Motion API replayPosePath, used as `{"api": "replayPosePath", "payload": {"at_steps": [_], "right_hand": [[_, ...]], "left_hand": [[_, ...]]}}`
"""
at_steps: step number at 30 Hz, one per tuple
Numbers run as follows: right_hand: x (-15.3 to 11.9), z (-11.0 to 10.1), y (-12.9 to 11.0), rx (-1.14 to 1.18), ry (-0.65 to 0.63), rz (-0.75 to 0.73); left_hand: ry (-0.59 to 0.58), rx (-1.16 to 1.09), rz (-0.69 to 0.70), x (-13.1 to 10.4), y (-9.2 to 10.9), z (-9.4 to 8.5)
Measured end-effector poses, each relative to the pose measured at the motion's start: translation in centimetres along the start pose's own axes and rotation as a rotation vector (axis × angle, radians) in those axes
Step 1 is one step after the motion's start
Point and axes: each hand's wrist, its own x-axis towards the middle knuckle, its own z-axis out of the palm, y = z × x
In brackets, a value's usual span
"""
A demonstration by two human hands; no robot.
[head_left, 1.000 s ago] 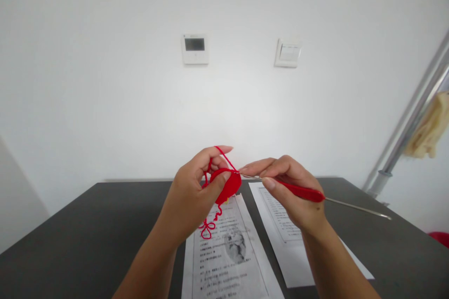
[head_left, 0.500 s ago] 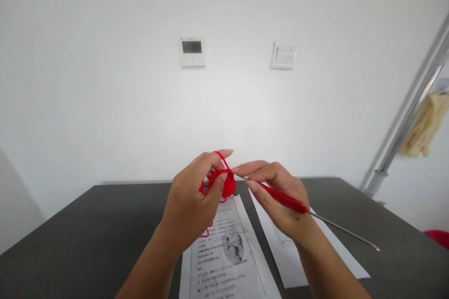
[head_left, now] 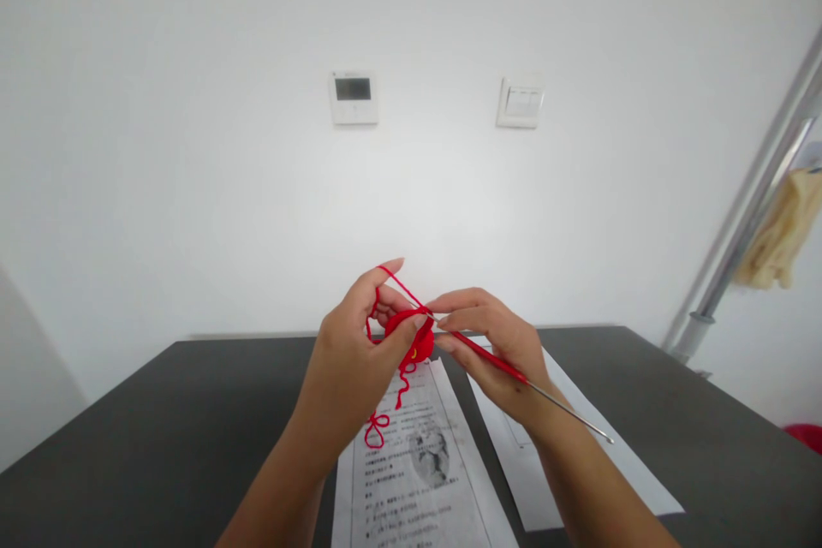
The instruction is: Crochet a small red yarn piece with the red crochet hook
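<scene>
My left hand (head_left: 353, 351) pinches a small piece of red crochet work (head_left: 420, 347) between thumb and fingers, a bit of yellow showing on it. Red yarn (head_left: 403, 285) runs taut from my raised left index finger down to the work. In my right hand (head_left: 494, 347) is a crochet hook (head_left: 488, 354) with a red grip, held like a pen. Its near end meets the top edge of the work, while the other metal end sticks out past my right wrist. Loose yarn (head_left: 376, 430) dangles in loops below my left hand.
A printed sheet (head_left: 411, 514) with a grey oval picture lies under my hands on the dark table (head_left: 160, 428). Another white sheet (head_left: 539, 497) is to its right. Behind stands a white wall with a thermostat (head_left: 354, 98) and a light switch (head_left: 521, 103).
My right hand has shifted slightly left and the hook has gone further toward the work. My left index finger is raised higher, with a longer stretch of yarn. More loose yarn shows below.
</scene>
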Motion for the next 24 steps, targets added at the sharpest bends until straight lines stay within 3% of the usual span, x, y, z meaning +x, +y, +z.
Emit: {"api": "replayPosePath", "payload": {"at_steps": [3, 6, 11, 16, 21, 24], "right_hand": [[-0.2, -0.3, 0.3, -0.001, -0.024, -0.016], [-0.6, -0.3, 0.7, -0.080, 0.000, -0.130], [-1.2, 1.5, 1.2, -0.204, 0.169, -0.259], [-1.3, 3.3, 1.3, -0.270, 0.272, -0.116], [-0.5, 1.7, 0.4, -0.243, 0.103, -0.050], [0.1, 0.3, -0.6, -0.097, 0.057, 0.110]], "left_hand": [[-0.046, -0.226, -0.059, 0.5, -0.3, 0.1], [-0.110, -0.533, -0.125, 1.1, -1.0, 0.5], [-0.158, -0.849, -0.269, 1.0, -1.4, 2.0], [-0.024, -0.583, -0.108, 0.6, -1.8, 2.4], [-0.104, -0.261, 0.052, 1.6, -2.8, 0.9], [-0.075, -0.202, 0.069, 2.4, -3.3, -0.1]]}}
